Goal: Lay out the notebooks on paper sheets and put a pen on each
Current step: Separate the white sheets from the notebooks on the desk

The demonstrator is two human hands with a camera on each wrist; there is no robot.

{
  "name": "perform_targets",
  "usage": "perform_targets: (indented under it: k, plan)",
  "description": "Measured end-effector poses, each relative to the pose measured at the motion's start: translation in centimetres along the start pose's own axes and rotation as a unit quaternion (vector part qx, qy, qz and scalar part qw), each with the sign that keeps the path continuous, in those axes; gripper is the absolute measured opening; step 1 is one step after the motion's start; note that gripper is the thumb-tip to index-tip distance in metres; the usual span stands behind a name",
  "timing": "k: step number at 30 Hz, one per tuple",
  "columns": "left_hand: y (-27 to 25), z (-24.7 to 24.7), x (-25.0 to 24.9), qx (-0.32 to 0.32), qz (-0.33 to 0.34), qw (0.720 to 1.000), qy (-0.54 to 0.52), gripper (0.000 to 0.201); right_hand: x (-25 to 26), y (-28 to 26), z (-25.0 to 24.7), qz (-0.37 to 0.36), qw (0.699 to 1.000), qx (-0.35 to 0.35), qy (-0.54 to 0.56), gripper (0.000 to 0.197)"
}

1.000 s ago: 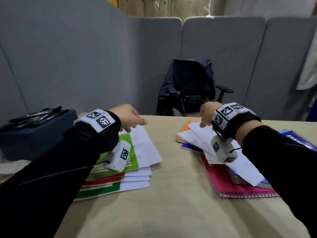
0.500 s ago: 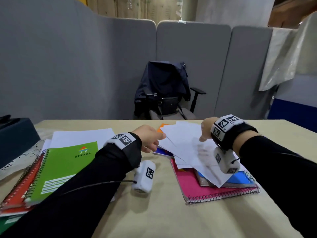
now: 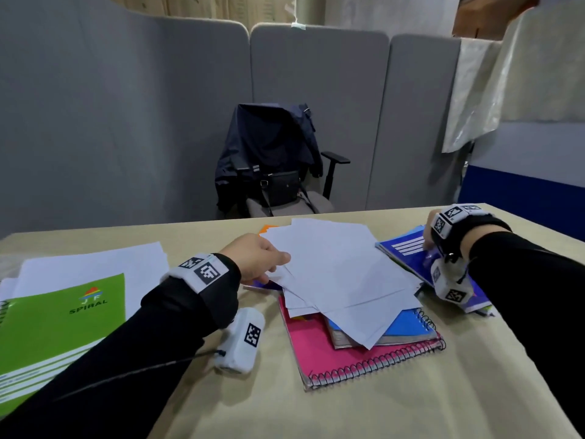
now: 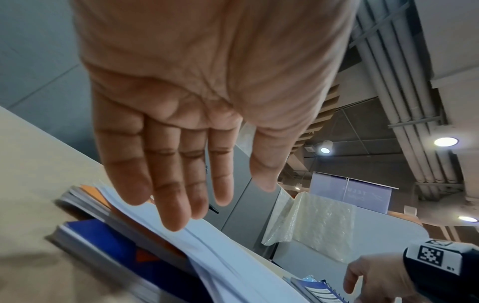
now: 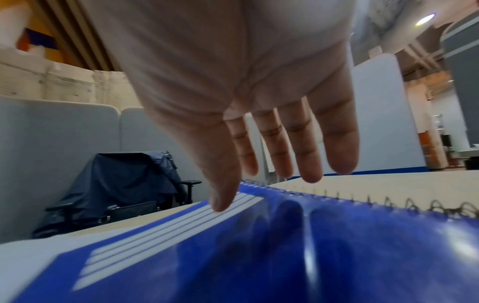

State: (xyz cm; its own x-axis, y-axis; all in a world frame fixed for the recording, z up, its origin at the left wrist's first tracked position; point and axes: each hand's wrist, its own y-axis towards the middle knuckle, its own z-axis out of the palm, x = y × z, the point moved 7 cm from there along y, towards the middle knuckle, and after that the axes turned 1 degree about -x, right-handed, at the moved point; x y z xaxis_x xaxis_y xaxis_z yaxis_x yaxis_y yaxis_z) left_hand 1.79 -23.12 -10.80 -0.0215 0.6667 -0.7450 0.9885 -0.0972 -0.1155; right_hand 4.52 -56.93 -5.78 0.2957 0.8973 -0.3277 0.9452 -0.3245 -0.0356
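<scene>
Head view | left hand [image 3: 256, 261] fingers straight on loose paper sheets [image 3: 335, 270] | right hand [image 5: 249, 106] fingers spread, thumb touching blue notebook [image 5: 259, 246] | risk: sheets sliding off the pile.

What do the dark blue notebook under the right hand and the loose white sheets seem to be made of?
Dark blue notebook: cover looks like glossy plastic or laminated card, since it mirrors the fingers; the spiral looks like wire. White sheets: thin matte paper, lying flat in a loose fan.
</scene>
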Motion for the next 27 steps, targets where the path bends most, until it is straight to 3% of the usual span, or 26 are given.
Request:
perform_targets:
  k: [3,6,9,13,19,23,27]
  plan:
    - [0.4,0.0,-0.2,-0.010,0.012,1.000,-0.009,0.028,-2.1,1.4,1.1,0.034,0.999,0.029,-0.006,0.051]
    - [1.0,0.2,-0.1,-0.012,0.006,1.000,-0.017,0.026,-3.1,2.0,3.3,0.066,0.989,0.123,0.050,0.066]
    - [1.7,0.6,-0.2,-0.007,-0.001,1.000,-0.020,0.025,-3.5,2.6,5.7,0.084,0.960,0.219,0.154,0.056]
    - [2.6,1.5,-0.4,0.003,-0.006,0.999,-0.048,0.023,-4.5,4.1,7.7,0.112,0.926,0.262,0.249,0.039]
    - [3.3,2.9,-0.8,0.011,-0.009,0.998,-0.056,0.026,-5.4,5.1,9.1,0.136,0.906,0.279,0.288,0.049]
    - [3.5,3.3,-1.0,-0.002,-0.010,0.999,-0.041,0.025,-4.5,4.7,8.6,0.108,0.914,0.274,0.278,0.045]
    - [3.1,3.5,-0.9,-0.003,-0.014,1.000,-0.024,0.027,-4.5,3.9,6.2,0.097,0.943,0.189,0.255,0.052]
